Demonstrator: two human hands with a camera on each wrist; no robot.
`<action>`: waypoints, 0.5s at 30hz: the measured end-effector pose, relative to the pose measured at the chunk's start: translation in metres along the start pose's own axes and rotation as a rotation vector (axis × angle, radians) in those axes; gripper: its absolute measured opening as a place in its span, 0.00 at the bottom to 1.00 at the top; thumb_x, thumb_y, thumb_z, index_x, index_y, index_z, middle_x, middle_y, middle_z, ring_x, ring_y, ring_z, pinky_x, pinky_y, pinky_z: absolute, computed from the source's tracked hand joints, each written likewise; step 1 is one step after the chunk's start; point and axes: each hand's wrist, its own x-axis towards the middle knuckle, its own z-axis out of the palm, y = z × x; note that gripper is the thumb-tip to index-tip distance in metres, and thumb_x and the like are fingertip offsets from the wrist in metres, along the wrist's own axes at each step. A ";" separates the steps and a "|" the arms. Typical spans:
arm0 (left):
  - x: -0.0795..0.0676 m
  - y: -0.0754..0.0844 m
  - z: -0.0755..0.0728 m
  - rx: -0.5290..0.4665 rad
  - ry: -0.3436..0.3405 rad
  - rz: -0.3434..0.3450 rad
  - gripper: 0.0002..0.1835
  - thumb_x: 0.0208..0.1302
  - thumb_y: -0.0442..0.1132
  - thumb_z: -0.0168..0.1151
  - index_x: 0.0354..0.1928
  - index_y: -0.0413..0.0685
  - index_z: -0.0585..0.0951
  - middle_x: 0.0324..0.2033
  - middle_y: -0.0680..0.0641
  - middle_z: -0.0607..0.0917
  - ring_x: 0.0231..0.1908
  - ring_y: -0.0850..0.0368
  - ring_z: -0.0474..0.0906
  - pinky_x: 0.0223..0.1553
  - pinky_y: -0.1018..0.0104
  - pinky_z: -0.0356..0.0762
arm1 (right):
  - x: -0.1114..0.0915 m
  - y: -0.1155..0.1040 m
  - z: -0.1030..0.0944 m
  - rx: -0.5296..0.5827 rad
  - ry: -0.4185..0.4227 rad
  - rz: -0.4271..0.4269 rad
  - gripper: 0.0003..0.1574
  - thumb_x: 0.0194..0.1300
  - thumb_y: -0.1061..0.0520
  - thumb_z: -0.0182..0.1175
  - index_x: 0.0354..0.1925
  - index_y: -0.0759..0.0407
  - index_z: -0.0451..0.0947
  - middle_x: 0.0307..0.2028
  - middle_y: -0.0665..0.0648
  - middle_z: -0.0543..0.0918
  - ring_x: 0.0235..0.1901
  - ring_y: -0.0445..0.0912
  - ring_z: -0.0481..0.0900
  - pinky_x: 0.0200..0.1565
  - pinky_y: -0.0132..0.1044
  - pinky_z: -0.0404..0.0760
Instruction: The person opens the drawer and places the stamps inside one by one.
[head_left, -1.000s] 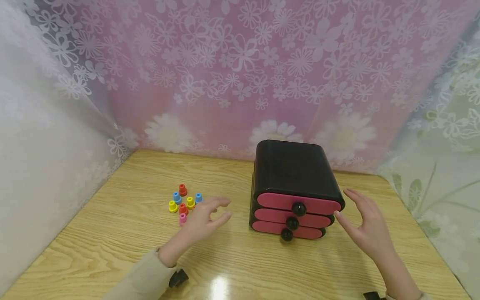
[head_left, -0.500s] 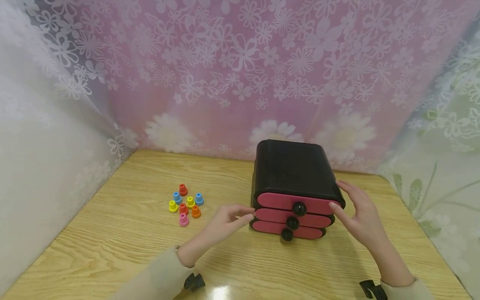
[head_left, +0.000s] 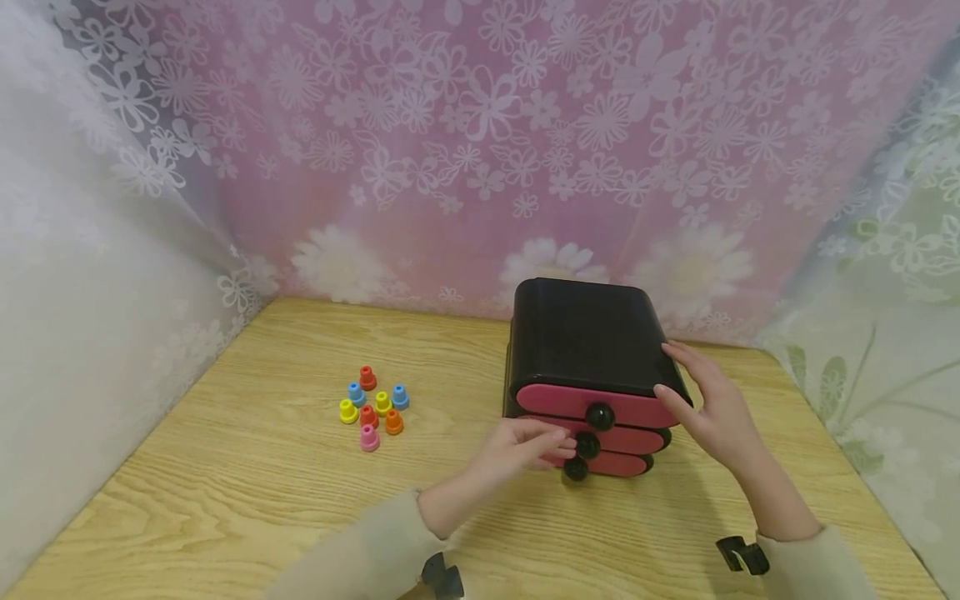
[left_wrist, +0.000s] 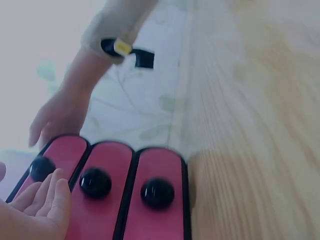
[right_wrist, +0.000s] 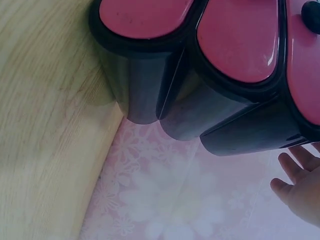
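Observation:
A small black drawer cabinet [head_left: 588, 333] with three pink drawer fronts stands on the table. Each front bears a round black knob, the top knob [head_left: 600, 416] being the highest. My left hand [head_left: 510, 454] is in front of the lower drawers, its fairly straight fingertips right at the middle knob [left_wrist: 95, 183]. The left wrist view shows these fingers extended beside the knobs, not curled round one. At the cabinet's upper right edge, my right hand [head_left: 716, 417] has its fingertips against the side and its thumb near the top front corner, fingers spread.
Several small stepped plastic pegs, among them a pink peg [head_left: 369, 438], an orange peg [head_left: 393, 422] and a yellow peg [head_left: 348, 411], stand grouped left of the cabinet on the wooden table [head_left: 225, 483]. A pink floral curtain [head_left: 450, 167] hangs behind.
My left hand has moved right, from beside the pegs to the drawer knobs. My right hand has come in from the right to the cabinet's upper edge. The drawers look unmoved.

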 end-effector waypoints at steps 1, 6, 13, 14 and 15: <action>0.002 0.000 0.004 -0.028 0.004 -0.017 0.16 0.63 0.37 0.52 0.46 0.29 0.76 0.40 0.36 0.80 0.41 0.50 0.78 0.40 0.60 0.75 | 0.001 0.001 0.000 0.005 -0.003 -0.004 0.33 0.57 0.58 0.58 0.59 0.65 0.63 0.57 0.69 0.63 0.55 0.65 0.59 0.48 0.64 0.58; 0.009 -0.002 0.019 -0.146 0.011 -0.065 0.19 0.62 0.41 0.53 0.47 0.31 0.76 0.40 0.37 0.80 0.42 0.52 0.78 0.40 0.62 0.76 | 0.006 0.008 -0.001 0.036 -0.034 -0.006 0.32 0.58 0.58 0.57 0.60 0.65 0.62 0.59 0.68 0.61 0.57 0.65 0.56 0.50 0.64 0.55; 0.019 -0.005 0.032 -0.307 0.056 -0.158 0.22 0.61 0.46 0.54 0.46 0.32 0.76 0.39 0.38 0.81 0.42 0.52 0.77 0.40 0.62 0.75 | 0.010 0.015 -0.003 0.068 -0.080 0.002 0.33 0.58 0.59 0.56 0.61 0.65 0.60 0.61 0.67 0.58 0.59 0.65 0.53 0.49 0.65 0.53; 0.020 -0.005 0.033 -0.327 0.064 -0.169 0.22 0.61 0.46 0.55 0.46 0.33 0.76 0.39 0.38 0.81 0.43 0.51 0.77 0.40 0.62 0.75 | 0.010 0.016 -0.003 0.075 -0.086 -0.001 0.33 0.58 0.60 0.56 0.61 0.65 0.60 0.61 0.66 0.58 0.59 0.65 0.53 0.49 0.66 0.53; 0.021 -0.005 0.034 -0.345 0.071 -0.180 0.22 0.60 0.46 0.55 0.46 0.33 0.76 0.39 0.38 0.81 0.43 0.51 0.77 0.41 0.62 0.75 | 0.011 0.016 -0.003 0.081 -0.091 -0.004 0.33 0.58 0.60 0.56 0.61 0.65 0.60 0.62 0.66 0.57 0.59 0.65 0.52 0.49 0.66 0.53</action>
